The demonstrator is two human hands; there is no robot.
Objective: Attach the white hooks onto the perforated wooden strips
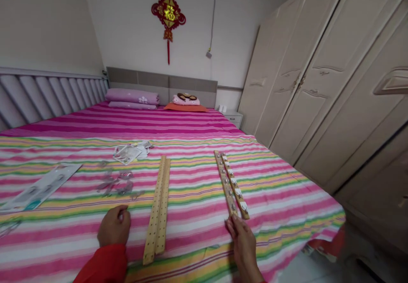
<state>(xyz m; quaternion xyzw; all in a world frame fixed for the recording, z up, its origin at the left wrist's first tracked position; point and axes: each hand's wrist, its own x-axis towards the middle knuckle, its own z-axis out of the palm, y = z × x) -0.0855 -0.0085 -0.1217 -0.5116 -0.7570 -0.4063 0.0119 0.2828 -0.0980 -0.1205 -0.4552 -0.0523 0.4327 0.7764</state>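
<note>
My right hand pinches the near end of a narrow wooden strip that carries a row of small metal fittings. Right beside it lies a second wooden strip with white and metal pieces along its length. My left hand is curled into a loose fist above the striped cloth, and nothing shows in it. Two pale wooden strips with rows of holes, a left one and a right one, lie side by side between my hands.
Clear plastic bits are scattered on the striped cloth. Behind them is a pile of small packets. A long flat package lies at the left. Folded bedding sits by the headboard, and a wardrobe stands right.
</note>
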